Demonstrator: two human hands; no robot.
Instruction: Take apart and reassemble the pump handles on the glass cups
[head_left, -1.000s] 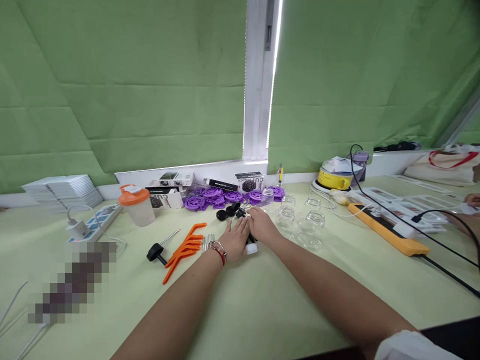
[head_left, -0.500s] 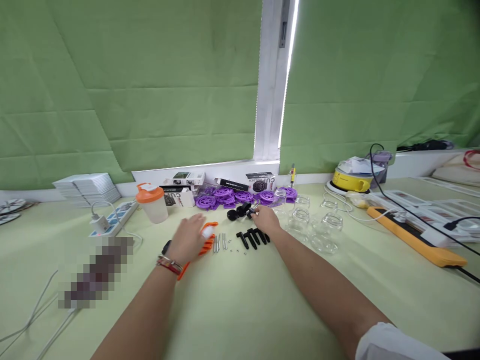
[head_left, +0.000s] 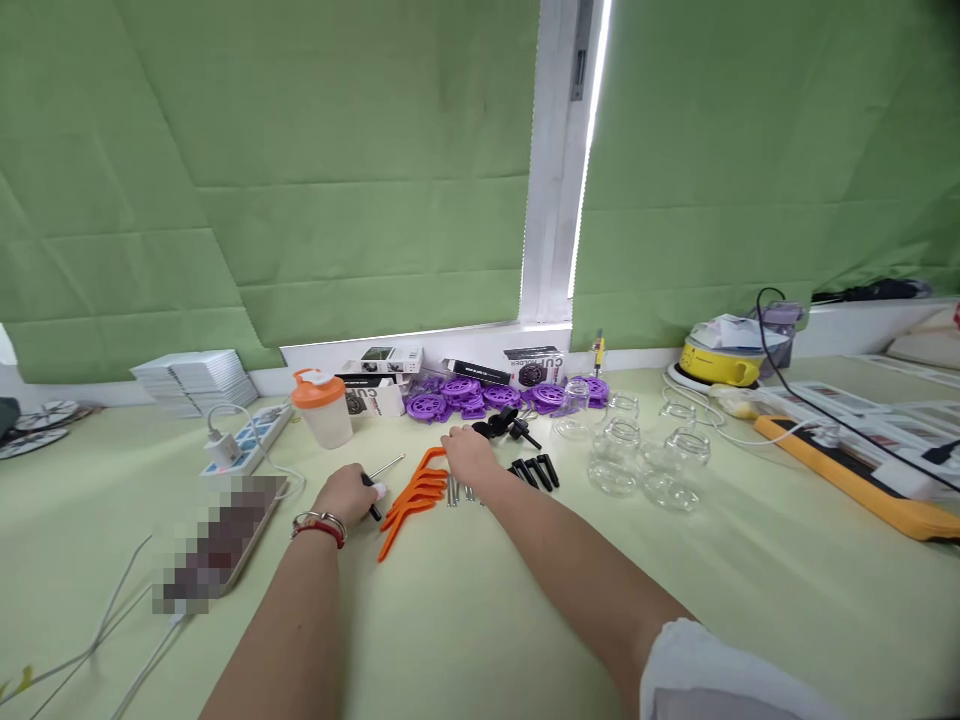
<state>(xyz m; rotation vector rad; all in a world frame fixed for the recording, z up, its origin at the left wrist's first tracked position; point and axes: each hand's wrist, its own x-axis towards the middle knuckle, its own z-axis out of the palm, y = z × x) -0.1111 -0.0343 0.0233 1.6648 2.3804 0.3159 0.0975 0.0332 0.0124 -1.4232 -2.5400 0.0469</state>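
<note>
My left hand point(head_left: 343, 496) is closed around the black handle of a screwdriver point(head_left: 388, 465), whose thin metal shaft points up and to the right. Something small and white shows at its fingertips. My right hand point(head_left: 470, 454) reaches across to the far end of an orange angled handle point(head_left: 433, 456), its fingers closed at that end; the exact grip is partly hidden. Several more orange handles point(head_left: 424, 488) lie in a row below it. Thin metal rods point(head_left: 453, 491) and black angled pieces point(head_left: 541, 471) lie near my right forearm, with black round-ended parts point(head_left: 504, 421) just beyond.
Purple wheel-shaped parts point(head_left: 461, 390) and cup holder boxes point(head_left: 534, 367) line the back. Clear glass jars point(head_left: 615, 468) stand on the right. An orange-lidded shaker point(head_left: 322, 410), a power strip point(head_left: 259, 440) and a phone point(head_left: 251, 545) with cables are on the left.
My left hand has drawn back leftward from the orange handles and now shows the screwdriver. My right hand has left the black round-ended parts and moved left to the orange handles.
</note>
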